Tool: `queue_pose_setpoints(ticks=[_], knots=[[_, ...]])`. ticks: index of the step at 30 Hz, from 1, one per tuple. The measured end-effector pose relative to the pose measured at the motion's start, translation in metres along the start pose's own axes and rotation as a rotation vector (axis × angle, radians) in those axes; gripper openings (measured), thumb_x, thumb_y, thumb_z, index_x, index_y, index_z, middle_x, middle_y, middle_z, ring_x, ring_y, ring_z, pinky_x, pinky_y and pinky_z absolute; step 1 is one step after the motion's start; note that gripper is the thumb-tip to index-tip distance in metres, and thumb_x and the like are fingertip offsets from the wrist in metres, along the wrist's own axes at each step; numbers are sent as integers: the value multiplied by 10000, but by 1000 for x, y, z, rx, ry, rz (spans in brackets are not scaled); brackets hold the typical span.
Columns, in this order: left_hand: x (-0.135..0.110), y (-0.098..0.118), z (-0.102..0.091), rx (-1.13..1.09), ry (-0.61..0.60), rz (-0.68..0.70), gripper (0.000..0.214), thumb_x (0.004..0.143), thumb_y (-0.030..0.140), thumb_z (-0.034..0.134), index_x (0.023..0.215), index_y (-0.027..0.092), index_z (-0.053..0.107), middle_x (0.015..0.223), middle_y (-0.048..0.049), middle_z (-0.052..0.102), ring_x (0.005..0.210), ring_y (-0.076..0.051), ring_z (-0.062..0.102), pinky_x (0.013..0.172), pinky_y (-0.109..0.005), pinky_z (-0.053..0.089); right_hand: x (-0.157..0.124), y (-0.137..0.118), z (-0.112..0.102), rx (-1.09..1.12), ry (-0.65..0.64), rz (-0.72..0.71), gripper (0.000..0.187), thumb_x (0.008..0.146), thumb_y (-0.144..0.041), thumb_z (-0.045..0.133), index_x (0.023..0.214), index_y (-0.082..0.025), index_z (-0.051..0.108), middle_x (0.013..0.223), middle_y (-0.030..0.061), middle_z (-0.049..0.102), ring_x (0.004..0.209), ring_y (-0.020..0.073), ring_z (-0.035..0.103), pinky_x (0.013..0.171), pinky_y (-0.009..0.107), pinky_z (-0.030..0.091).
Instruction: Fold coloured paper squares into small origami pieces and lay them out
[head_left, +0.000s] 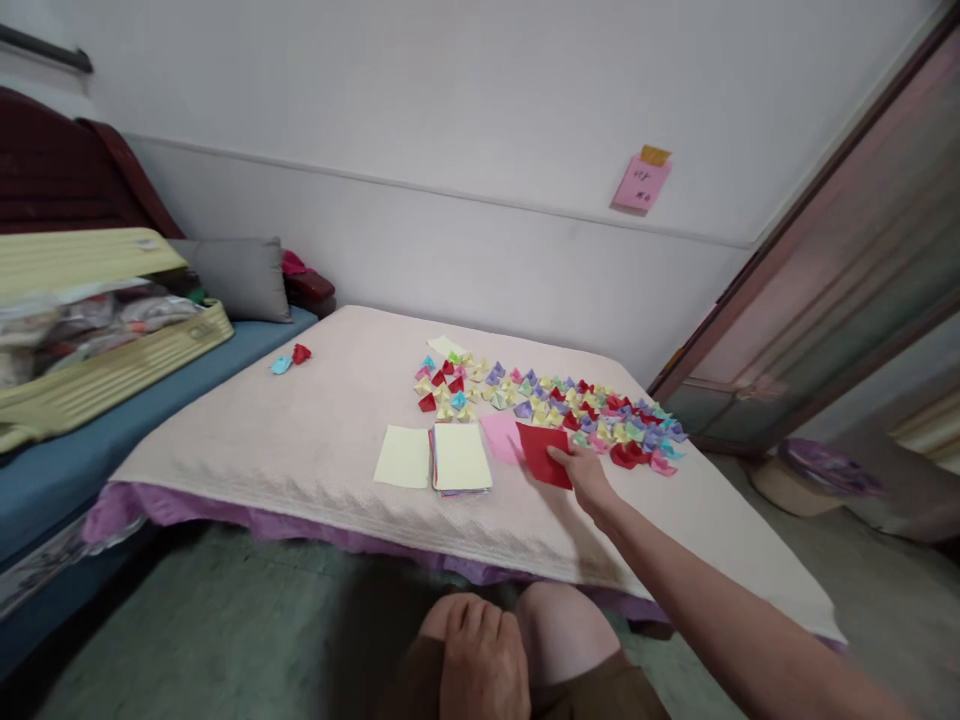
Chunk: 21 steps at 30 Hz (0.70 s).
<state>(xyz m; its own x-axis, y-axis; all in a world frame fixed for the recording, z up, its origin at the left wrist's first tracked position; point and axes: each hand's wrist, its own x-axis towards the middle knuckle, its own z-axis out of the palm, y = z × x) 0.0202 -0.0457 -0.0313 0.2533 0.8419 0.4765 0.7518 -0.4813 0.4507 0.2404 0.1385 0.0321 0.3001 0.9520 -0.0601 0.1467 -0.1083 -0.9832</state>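
The right hand [574,465] pinches a red sheet [541,455] by its right edge, thumb on top; the left hand [486,650] lies on the knee, fingers laid over it, holding nothing. The red sheet is in front of the right knee, over the bed [330,410], overlapping a pink sheet [499,438] in this view; whether its lower edge touches the cover, I cannot tell. It looks flat and uncreased, so its folding seems not yet begun. Roughly square, it has no clear long axis; it sits tilted, one corner pointing away and to the left. Left of it are a paper stack [463,457] and, beside that, a loose pale yellow sheet [403,457], apparently unfolded too. Beyond, a broad spread of folded papers [523,410] looks finished, with a blue piece [281,365] and a red piece [301,353] well apart at far left.
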Motion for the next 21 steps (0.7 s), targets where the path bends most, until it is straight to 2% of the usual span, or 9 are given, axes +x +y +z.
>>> queue_pose_setpoints(ticks=[2,4,8,11,15,17,19,21], knots=[[3,11,-9,-1,-39,-5,156,776,93,523,688,192,608,715,-35,637,747,-226,568,819,-411,385,-31,-10,-10,82,-78,33,273,919,-310,571,1135,-145,593,1101,76,649,909,199,655,781,397,550],[4,20,-15,-18,-48,3,207,802,68,487,694,190,615,715,-29,641,743,-214,575,842,-406,392,-65,-24,-22,159,-145,31,280,861,-324,628,1043,-113,651,963,113,718,839,243,694,760,408,558],[2,32,-32,-139,76,-62,248,832,78,459,719,191,648,710,-34,660,728,-206,598,801,-377,431,-131,-51,-44,258,-234,-33,355,774,-398,694,991,-117,697,897,139,758,804,292,716,766,445,554],[-8,48,-56,-356,104,-189,196,846,170,497,766,193,674,770,-50,694,763,-214,620,749,-348,455,-173,-67,-59,254,-267,-103,393,747,-446,705,947,-108,718,856,149,765,751,303,717,736,464,552],[-25,83,-96,-805,-56,-431,199,837,329,570,799,189,707,801,-62,717,798,-228,643,759,-338,478,-222,-79,-75,156,-272,-241,235,766,-385,707,841,-163,734,810,74,762,763,264,700,769,421,536],[-32,100,-111,-1187,-94,-600,260,835,377,581,975,191,698,1016,-89,717,954,-245,652,821,-342,492,-249,-78,-77,14,-289,-410,141,772,-311,707,828,-187,744,832,63,762,820,249,686,824,398,512],[-38,111,-121,-1496,-90,-682,376,873,419,505,1167,222,630,1196,-96,659,1040,-259,637,842,-392,503,-277,-73,-74,-313,-339,-845,169,841,-246,620,973,-214,721,973,83,758,913,242,677,869,408,492],[-43,117,-126,-1529,-29,-704,369,870,423,507,1143,218,647,1127,-100,691,990,-259,654,827,-417,513,-304,-65,-69,-581,-374,-1199,257,884,-160,540,1102,-215,664,1065,112,739,979,240,670,919,443,466]])
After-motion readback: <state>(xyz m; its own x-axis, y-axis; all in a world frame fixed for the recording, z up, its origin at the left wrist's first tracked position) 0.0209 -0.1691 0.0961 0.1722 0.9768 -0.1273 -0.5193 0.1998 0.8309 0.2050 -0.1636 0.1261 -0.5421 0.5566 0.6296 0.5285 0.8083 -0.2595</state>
